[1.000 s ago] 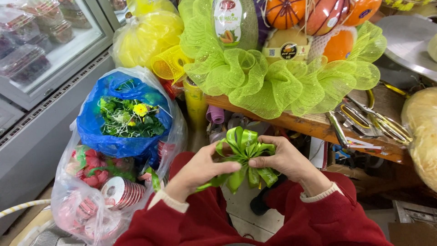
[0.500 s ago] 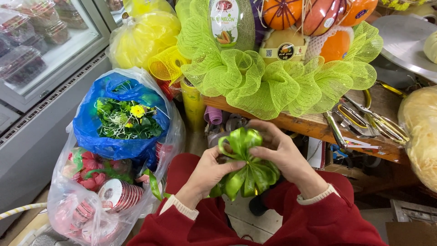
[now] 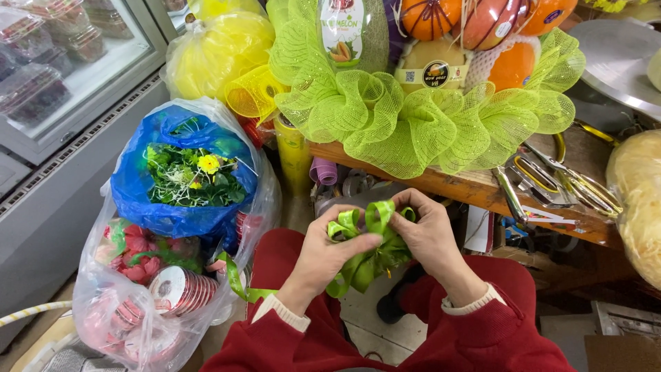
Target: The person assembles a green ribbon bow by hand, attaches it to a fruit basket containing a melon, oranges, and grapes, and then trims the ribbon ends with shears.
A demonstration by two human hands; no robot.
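A: Head view, middle of the frame: a green ribbon bow [image 3: 368,242] sits between the person's two hands, held above the lap.

B: How do the hands grip it?

A: The left hand [image 3: 329,249] is closed on the bow's left side, thumb pressed across the loops. The right hand [image 3: 428,233] is closed on the right side, fingertips pinching a loop at the top. The two hands nearly meet over the knot.

B: How far along does the bow look?

A: Several loops are already formed and stand up in a cluster, so the shaping seems well on. A loose ribbon tail [image 3: 237,282] trails down to the lower left, untrimmed, and the loops look uneven. Judging from that, spreading the loops and tidying the tail remain. Whether the centre is tied off is hidden by the fingers.

B: What lies around it?

A: Just above the hands runs the edge of a wooden table [image 3: 475,189], with a frill of lime green mesh [image 3: 413,124] hanging over it and fruit [image 3: 482,27] stacked behind. Scissors [image 3: 551,180] lie on the table to the right of centre. At left, a clear plastic bag [image 3: 131,324] holds a blue bag of small flowers [image 3: 193,172] and ribbon rolls [image 3: 182,289].

B: Room to move?

A: Tight. The table edge is near above, the bag crowds the left, the red sleeves fill the bottom. The freest space is at the lower middle, over the pale floor between the knees.
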